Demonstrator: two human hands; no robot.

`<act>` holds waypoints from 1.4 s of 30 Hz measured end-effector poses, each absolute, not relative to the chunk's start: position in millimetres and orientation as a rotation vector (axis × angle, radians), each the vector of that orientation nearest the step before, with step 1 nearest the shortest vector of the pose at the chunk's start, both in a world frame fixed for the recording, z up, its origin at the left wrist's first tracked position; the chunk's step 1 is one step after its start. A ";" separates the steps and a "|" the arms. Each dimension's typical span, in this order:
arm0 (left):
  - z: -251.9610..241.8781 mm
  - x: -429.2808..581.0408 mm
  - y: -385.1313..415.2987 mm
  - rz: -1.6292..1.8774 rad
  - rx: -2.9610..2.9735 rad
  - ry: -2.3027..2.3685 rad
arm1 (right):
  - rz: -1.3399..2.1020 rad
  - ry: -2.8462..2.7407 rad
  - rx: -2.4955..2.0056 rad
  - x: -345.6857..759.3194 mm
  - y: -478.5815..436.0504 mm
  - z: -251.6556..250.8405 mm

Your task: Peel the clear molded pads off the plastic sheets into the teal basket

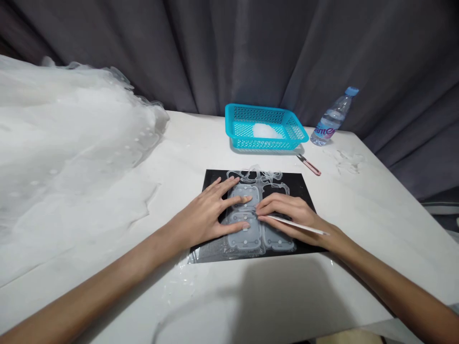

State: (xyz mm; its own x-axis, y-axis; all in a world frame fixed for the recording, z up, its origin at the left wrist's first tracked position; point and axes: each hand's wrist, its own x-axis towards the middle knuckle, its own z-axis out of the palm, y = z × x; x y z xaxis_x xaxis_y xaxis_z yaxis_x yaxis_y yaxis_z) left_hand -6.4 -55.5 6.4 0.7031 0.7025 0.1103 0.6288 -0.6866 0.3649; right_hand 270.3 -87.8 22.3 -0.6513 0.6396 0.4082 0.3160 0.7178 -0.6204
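A black mat (303,188) lies on the white table and carries a clear plastic sheet with several rounded rectangular pieces (245,239). My left hand (211,210) lies flat on the sheet with its fingers spread, pressing on the left pieces. My right hand (290,215) is closed in a pinch round a thin white stick (301,225), whose tip touches the sheet near the middle, between two pieces. The fingertips of both hands nearly meet there.
A turquoise plastic basket (265,126) with something white inside stands behind the mat. Beside it lie a pink-handled tool (309,165) and a water bottle (333,117) on its side. White tulle fabric (64,143) covers the table's left. Clear plastic scraps (346,160) lie at right.
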 end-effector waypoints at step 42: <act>31.4 5.1 -64.6 0.456 1.391 1.155 | 1.578 -1.756 -1.001 236.3 -59.0 57.7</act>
